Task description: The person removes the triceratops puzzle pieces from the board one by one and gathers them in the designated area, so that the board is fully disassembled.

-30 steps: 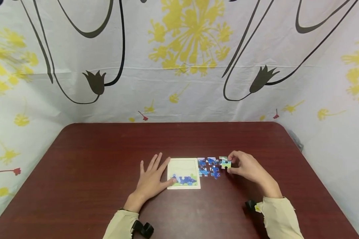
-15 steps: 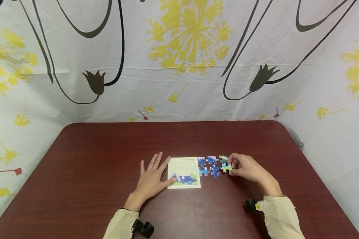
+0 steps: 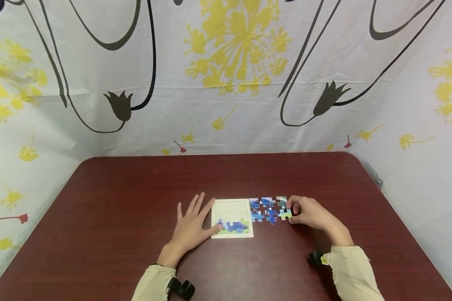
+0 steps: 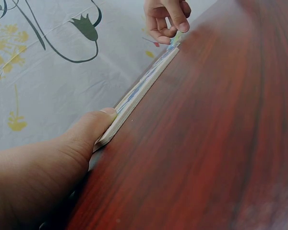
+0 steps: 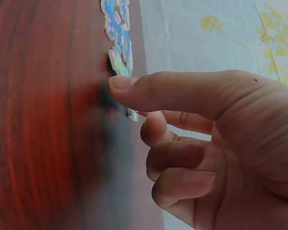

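Observation:
My left hand (image 3: 190,228) lies with spread, straight fingers at the left side of a pale square puzzle tray (image 3: 231,236), its thumb resting over the lower left corner. Along the tray's bottom, joined pieces show a blue animal (image 3: 236,227) on green; the upper part is bare. Right of the tray, several blue loose jigsaw pieces (image 3: 257,215) lie in two rows. At their right end my right hand (image 3: 312,213) pinches a green and blue jigsaw piece (image 3: 284,213) between thumb and index finger, just below another piece (image 3: 281,201). Its other fingers curl inward in the right wrist view.
A dark red-brown wooden table (image 3: 135,188) carries everything. Behind it hangs a white cloth (image 3: 233,125) printed with yellow flowers and dark tulips. Black wrist cameras (image 3: 181,288) sit at both sleeve cuffs.
My right hand has moved slightly down toward me with the green and blue jigsaw piece, uncovering the piece above it. The left hand and tray have stayed in place.

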`<state>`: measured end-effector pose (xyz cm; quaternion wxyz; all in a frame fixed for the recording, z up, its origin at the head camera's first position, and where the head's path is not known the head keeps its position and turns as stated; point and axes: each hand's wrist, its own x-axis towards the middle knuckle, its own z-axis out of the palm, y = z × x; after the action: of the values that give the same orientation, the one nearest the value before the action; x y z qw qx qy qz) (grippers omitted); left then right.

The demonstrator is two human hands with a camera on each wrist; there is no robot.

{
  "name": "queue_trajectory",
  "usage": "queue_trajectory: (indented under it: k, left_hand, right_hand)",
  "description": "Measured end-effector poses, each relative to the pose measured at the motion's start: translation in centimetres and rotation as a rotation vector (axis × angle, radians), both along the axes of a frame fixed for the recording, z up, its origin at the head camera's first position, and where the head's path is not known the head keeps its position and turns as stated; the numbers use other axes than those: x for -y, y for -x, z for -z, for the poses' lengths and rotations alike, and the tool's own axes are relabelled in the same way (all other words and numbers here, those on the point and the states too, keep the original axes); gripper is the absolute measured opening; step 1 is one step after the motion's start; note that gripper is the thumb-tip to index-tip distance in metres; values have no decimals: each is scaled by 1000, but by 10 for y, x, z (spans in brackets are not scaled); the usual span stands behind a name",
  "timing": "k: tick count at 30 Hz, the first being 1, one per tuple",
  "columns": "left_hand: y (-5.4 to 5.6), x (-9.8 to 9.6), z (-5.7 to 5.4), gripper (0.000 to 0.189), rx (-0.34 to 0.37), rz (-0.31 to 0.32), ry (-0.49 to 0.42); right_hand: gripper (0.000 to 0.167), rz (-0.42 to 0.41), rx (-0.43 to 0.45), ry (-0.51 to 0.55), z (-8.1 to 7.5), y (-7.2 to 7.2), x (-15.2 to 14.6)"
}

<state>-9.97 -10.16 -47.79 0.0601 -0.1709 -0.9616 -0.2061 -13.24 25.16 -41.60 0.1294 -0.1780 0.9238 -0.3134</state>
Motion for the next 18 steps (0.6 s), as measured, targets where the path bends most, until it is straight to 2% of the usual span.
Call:
queue_trajectory:
  k: [11,18]
  left_hand:
    - [1,0,0,83,-14,0,-4]
    - [1,0,1,83,11,-9,9]
  right_hand:
    - [27,-5,15,-2,3,3,-2]
    - [26,-10,19,-3,3,3,-3]
